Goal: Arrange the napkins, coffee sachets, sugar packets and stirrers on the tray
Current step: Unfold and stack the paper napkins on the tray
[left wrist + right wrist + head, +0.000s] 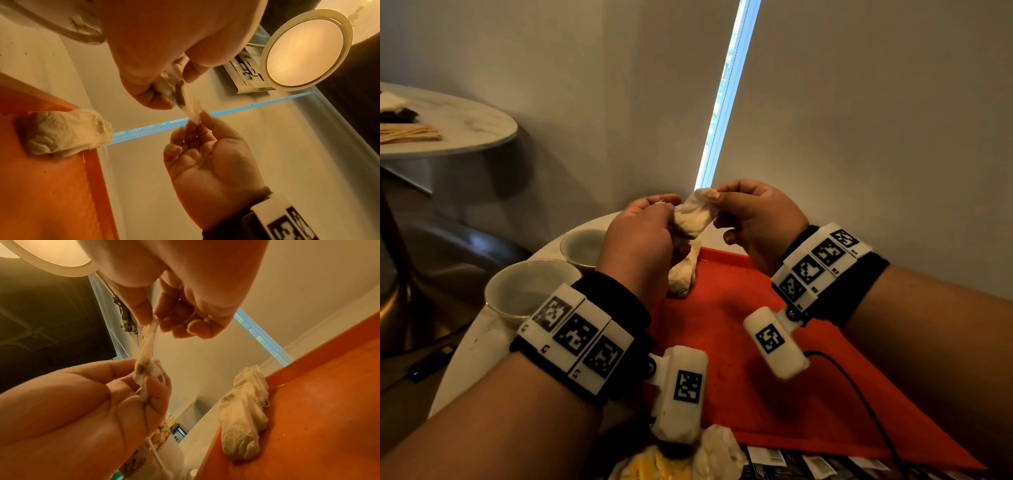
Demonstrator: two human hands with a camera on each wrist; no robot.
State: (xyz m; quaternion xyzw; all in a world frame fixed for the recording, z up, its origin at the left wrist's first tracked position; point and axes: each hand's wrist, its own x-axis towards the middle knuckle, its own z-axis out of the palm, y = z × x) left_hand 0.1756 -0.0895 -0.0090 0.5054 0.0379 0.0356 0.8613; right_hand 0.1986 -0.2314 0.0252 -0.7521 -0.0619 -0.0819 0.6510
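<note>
Both my hands pinch one crumpled napkin in air above far edge of tray. Left hand bunches stained end in curled fingers; right hand nips other tip, thumb against forefinger. Napkin stretched taut between. Step, I judge: straightening napkin before placing. Second napkin already lies at tray's far rim. Next: lower beside it, release. Sachets wait near tray's near edge.

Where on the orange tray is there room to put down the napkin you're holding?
Most of the tray floor is bare: the whole stretch from the crumpled napkin at its far left corner to the near edge. It is crowded just off the near edge, where sachets and more napkins lie, and left of the tray by two cups.
</note>
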